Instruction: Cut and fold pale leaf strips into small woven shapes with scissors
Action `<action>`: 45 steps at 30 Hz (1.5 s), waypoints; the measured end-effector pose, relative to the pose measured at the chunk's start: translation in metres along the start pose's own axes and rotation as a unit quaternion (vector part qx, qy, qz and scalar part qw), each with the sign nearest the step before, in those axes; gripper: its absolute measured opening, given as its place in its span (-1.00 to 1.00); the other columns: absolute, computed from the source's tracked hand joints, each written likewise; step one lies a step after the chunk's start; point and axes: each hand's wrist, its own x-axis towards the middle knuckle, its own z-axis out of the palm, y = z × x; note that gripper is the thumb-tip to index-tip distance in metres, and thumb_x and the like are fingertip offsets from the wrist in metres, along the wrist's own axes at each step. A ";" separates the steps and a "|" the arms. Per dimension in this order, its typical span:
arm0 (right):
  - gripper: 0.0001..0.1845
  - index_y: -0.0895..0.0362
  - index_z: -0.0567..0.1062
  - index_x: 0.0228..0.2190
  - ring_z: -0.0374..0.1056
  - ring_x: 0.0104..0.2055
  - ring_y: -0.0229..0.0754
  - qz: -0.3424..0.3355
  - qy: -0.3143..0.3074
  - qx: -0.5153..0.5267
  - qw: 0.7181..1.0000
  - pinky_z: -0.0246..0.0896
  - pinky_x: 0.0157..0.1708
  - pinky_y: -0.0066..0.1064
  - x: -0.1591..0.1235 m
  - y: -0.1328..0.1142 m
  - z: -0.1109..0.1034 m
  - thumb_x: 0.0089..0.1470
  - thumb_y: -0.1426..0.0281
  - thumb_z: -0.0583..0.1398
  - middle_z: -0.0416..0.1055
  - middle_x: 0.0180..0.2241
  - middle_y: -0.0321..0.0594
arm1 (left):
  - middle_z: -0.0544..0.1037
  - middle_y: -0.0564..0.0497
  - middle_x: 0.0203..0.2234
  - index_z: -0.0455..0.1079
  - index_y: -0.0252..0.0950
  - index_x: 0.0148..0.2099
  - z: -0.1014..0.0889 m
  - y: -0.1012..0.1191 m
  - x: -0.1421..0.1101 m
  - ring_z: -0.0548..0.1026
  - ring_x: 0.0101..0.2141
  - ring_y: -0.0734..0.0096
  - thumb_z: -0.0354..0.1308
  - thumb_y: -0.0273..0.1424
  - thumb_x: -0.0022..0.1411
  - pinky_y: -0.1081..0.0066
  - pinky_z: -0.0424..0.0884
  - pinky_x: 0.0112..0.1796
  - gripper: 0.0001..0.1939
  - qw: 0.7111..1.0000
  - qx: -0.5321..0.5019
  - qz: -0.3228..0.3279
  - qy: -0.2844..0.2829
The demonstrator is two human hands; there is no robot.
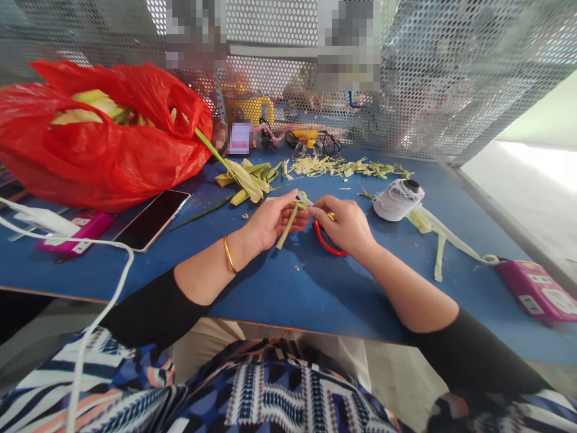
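In front of me, my left hand [270,221] holds a folded pale green strip of leaf or husk [287,228] between thumb and fingers, one end hanging down past the palm. My right hand [346,224] meets it from the right, thumb and forefinger pinched at the strip's tip. What exactly sits between those fingertips is too small to make out. Beneath the right hand, the red handle [327,243] of what looks like scissors lies on the blue table [279,294]; the rest is covered. A cone of white thread [397,200] stands right of that hand.
A red plastic bag [112,156] of husks fills the left. Loose husk leaves [246,180] and cut bits [324,165] lie toward the perforated metal screen [270,24]. A phone [153,221], a white cable [118,282] and magenta packs [85,234] surround the work; pale strips [439,240] lie right.
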 end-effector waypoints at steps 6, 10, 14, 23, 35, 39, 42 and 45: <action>-0.63 0.13 0.38 -0.61 0.14 -0.56 -0.32 0.088 -0.154 0.212 0.961 -0.01 -0.49 -0.42 0.003 -0.001 0.000 0.10 0.16 0.19 0.33 -0.65 -0.35 | 0.47 0.07 -0.68 0.38 -0.37 -0.51 0.003 -0.007 0.000 0.41 -0.66 0.57 0.31 -0.51 0.12 0.54 0.34 -0.55 -0.80 0.996 0.069 0.047 0.020; -0.55 0.14 0.41 -0.60 0.04 -0.63 -0.38 0.116 -0.196 0.314 0.921 -0.10 -0.58 -0.44 0.005 -0.003 -0.012 -0.06 0.01 0.28 0.26 -0.70 -0.39 | 0.45 0.10 -0.69 0.35 -0.37 -0.53 0.003 -0.007 0.000 0.35 -0.69 0.61 0.31 -0.50 0.12 0.54 0.28 -0.59 -0.76 0.995 0.075 0.062 0.020; -0.53 0.16 0.44 -0.61 0.01 -0.65 -0.41 0.132 -0.223 0.374 0.891 -0.12 -0.61 -0.45 0.007 -0.005 -0.020 -0.14 0.01 0.34 0.27 -0.69 -0.39 | 0.43 0.10 -0.69 0.38 -0.38 -0.50 0.002 -0.003 0.001 0.35 -0.68 0.62 0.28 -0.51 0.15 0.54 0.28 -0.59 -0.80 0.996 0.061 0.065 0.017; -0.57 0.16 0.48 -0.54 0.26 -0.54 -0.37 0.287 -0.083 0.508 0.808 0.16 -0.51 -0.48 0.009 0.003 0.004 -0.31 0.10 0.44 0.41 -0.58 -0.32 | 0.48 0.01 -0.64 0.45 -0.38 -0.46 0.003 -0.005 -0.004 0.39 -0.65 0.57 0.27 -0.28 0.19 0.54 0.20 -0.63 -0.72 0.994 0.097 0.004 -0.057; -0.65 0.08 0.28 -0.70 0.11 -0.63 -0.33 0.253 0.015 0.391 0.885 0.04 -0.55 -0.41 0.006 0.004 0.012 -0.12 0.24 0.29 0.24 -0.71 -0.37 | 0.38 0.07 -0.72 0.47 -0.40 -0.50 0.007 -0.009 -0.006 0.26 -0.72 0.65 0.23 -0.50 0.15 0.55 0.05 -0.67 -0.83 0.988 0.152 0.002 -0.022; -0.66 0.08 0.31 -0.64 0.14 -0.54 -0.26 0.180 0.127 0.129 0.967 0.07 -0.44 -0.35 0.008 0.005 -0.004 0.02 0.20 0.23 0.25 -0.64 -0.33 | 0.39 0.07 -0.72 0.48 -0.38 -0.51 0.006 -0.010 -0.007 0.26 -0.71 0.64 0.26 -0.48 0.11 0.55 0.06 -0.67 -0.84 0.983 0.182 0.022 -0.026; -0.69 0.09 0.41 -0.56 0.23 -0.42 -0.20 0.065 0.169 0.040 0.983 0.11 -0.32 -0.31 0.008 0.004 -0.015 0.07 0.16 0.22 0.38 -0.50 -0.25 | 0.42 0.07 -0.71 0.47 -0.36 -0.53 0.006 -0.012 -0.008 0.27 -0.71 0.63 0.28 -0.45 0.10 0.55 0.09 -0.66 -0.82 0.975 0.208 0.052 -0.051; -0.60 0.11 0.49 -0.57 0.24 -0.44 -0.21 0.056 0.017 0.117 0.991 0.12 -0.38 -0.33 0.007 0.002 -0.015 0.06 0.06 0.21 0.42 -0.49 -0.22 | 0.47 0.03 -0.68 0.46 -0.35 -0.54 0.006 -0.014 -0.010 0.31 -0.70 0.60 0.25 -0.39 0.15 0.54 0.15 -0.66 -0.76 0.965 0.240 0.062 -0.079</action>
